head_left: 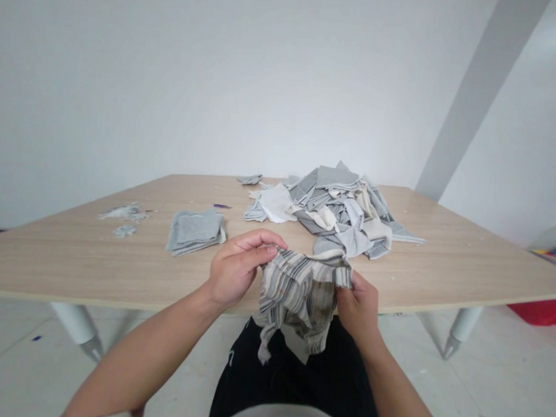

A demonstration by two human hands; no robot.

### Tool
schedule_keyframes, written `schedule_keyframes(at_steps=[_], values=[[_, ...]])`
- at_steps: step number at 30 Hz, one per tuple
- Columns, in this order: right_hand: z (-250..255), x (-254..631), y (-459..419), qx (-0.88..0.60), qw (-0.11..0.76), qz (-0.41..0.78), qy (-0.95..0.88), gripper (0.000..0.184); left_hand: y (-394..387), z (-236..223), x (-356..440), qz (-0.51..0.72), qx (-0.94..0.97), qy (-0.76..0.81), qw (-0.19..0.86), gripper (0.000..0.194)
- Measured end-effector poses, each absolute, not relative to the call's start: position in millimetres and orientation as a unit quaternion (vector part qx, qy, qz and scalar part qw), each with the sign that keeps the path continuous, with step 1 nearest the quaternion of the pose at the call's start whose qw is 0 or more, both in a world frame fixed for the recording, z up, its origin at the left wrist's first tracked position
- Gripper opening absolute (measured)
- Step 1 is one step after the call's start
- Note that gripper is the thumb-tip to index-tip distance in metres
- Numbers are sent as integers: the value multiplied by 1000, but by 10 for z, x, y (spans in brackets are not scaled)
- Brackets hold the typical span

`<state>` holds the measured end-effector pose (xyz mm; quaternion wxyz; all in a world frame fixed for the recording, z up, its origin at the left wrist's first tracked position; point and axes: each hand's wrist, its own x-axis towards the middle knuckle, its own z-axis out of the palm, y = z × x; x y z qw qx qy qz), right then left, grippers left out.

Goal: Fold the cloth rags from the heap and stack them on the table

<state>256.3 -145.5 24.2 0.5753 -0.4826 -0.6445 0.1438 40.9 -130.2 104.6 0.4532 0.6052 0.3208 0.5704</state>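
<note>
A striped piece of fabric [297,289] in grey, cream and black hangs between my two hands, above my lap at the table's front edge. My left hand [238,265] pinches its upper left corner between thumb and fingers. At the upper right, my right hand [359,304] grips the other side, its fingertips partly hidden by the cloth. The fabric is creased, and its lower edge droops unevenly, with a narrow strip dangling on the left.
A large heap of grey and cream fabric pieces [342,205] lies at the back right of the table [423,270]. Left of it are a stack of grey cloth squares [196,229], a small dark purple tool [221,206] and thread scraps [123,213]. Something red [541,311] lies beyond the right edge.
</note>
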Motion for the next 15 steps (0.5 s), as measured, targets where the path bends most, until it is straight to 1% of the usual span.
schedule_keyframes(at_steps=[3, 7, 8, 11, 13, 15], values=[[210, 2594, -1463, -486, 594, 144, -624, 25, -1297, 967, 356, 539, 606, 327, 485, 15], [258, 2637, -1426, -479, 581, 154, -640, 26, -1286, 863, 287, 431, 617, 329, 570, 26], [269, 2647, -1404, -476, 572, 157, -649, 27, -1304, 847, 277, 430, 610, 318, 585, 29], [250, 2653, -1319, -475, 544, 181, -667, 32, -1411, 824, 286, 481, 572, 266, 609, 33], [177, 2615, -1280, -488, 507, 210, -679, 35, -1495, 815, 322, 512, 548, 236, 618, 34], [64, 2539, -1290, -514, 478, 213, -679, 35, -1553, 796, 375, 534, 530, 220, 621, 34]])
